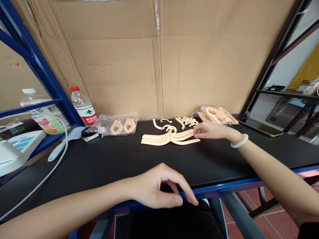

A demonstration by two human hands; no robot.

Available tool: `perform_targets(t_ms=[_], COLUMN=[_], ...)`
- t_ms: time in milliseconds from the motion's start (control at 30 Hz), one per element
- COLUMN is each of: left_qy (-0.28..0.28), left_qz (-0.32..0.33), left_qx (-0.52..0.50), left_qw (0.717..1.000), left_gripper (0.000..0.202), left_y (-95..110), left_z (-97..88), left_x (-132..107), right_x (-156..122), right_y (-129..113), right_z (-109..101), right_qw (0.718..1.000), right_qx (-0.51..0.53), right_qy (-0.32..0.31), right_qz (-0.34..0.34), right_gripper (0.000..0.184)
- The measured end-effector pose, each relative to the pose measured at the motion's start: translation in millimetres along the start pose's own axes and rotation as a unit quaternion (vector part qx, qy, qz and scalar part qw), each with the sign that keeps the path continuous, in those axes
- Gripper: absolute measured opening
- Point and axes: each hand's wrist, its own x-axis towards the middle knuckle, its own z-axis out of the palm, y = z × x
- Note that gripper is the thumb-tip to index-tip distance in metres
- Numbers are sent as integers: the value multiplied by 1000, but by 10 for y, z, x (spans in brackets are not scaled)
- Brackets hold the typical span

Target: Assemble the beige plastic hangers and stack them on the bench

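Black tabletop [119,162] between hangers [157,141] and edge-side left hand [152,186]

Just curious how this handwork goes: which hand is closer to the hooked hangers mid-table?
Right. The right hand is at the right end of the hangers; the left hand is farther off, by the table's front edge.

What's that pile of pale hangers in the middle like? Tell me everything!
The hangers are cream-coloured and look like smooth plastic, with curved arms and hooks. Several lie overlapping on the black tabletop, hooks pointing away. The right hand is at their right ends; I can't tell if it's gripping.
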Motion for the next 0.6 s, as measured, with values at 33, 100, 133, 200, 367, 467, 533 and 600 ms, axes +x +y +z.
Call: perform_targets(t_ms=[33, 100, 133, 200, 367, 467, 533, 600], left_qy=[33, 99, 133, 183, 134, 92, 67, 59], left_qz=[-7, -34, -47, -68, -126, -164, -171, -168], left_qx=[13, 50, 77, 133, 155, 118, 106, 109], left_qw=[999, 993, 987, 972, 971, 975, 977, 978], left_gripper=[21, 17, 17, 26, 39, 27, 22, 19], left_y=[-49, -142, -179, -234, -287, -290, -284, -277], left_z=[-29, -90, -122, -192, -375, -432, -443, -443], left_x=[-10, -23, -27, -32, -40, -44, -47, -51], right_x=[1, 3, 4, 8, 22, 25, 21, 15], right_y=[-2, -8, -10, -13, 7, 9, -4, -23], right_z=[0, -1, -1, 2, 25, 38, 39, 36], right_qw=[1000, 1000, 1000, 1000, 998, 997, 997, 997], right_qx=[0, 1, 0, -2, -15, -24, -30, -36], right_qy=[3, 11, 15, 25, 58, 72, 75, 72], right_qz=[-1, -3, -4, -7, -15, -18, -18, -16], right_gripper=[17, 17, 18, 18, 17, 15, 13, 12])
